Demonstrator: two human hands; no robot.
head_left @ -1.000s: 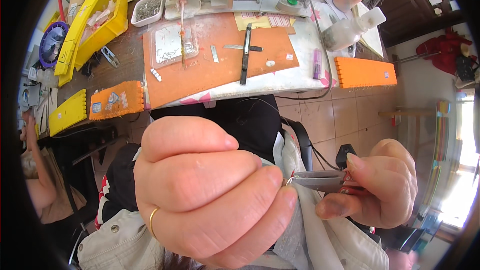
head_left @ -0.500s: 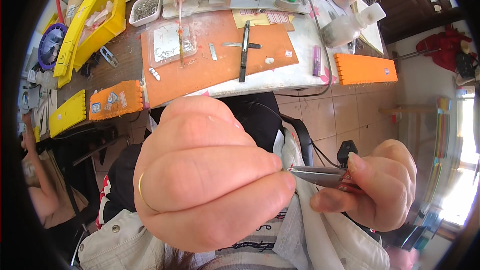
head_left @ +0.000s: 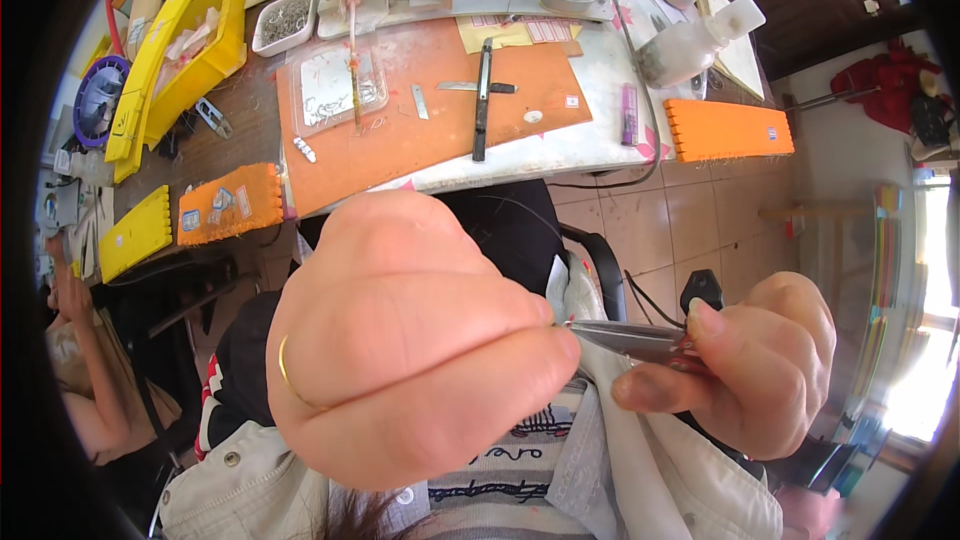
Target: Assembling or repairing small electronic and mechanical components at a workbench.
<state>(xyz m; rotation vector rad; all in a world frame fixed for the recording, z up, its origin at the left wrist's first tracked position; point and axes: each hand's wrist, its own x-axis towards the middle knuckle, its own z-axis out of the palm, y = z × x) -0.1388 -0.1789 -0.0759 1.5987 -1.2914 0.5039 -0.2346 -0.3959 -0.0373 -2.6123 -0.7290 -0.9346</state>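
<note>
My left hand (head_left: 410,350) fills the middle of the view, a thin gold ring on one finger. Its thumb and forefinger pinch a tiny item that is mostly hidden; only a speck with a hint of red shows at the fingertips. On the right, my right hand (head_left: 765,365) grips small pointed scissors (head_left: 630,338) with a black handle end and some red near the fingers. The metal blades point left and look closed together. Their tip meets the pinched fingertips of my left hand, and whether it touches the speck cannot be made out.
Beyond my hands stands a workbench with an orange board (head_left: 430,140), a black utility knife (head_left: 482,105), a clear tray (head_left: 375,90) and a white dish (head_left: 258,40). Orange foam blocks (head_left: 730,130) overhang the front edge. Another person's arm (head_left: 90,360) shows at far left.
The scissor blades, slightly parted before, now look closed. My left fingertips and the blade tip have shifted a little left and up. The other person's hand at far left has moved.
</note>
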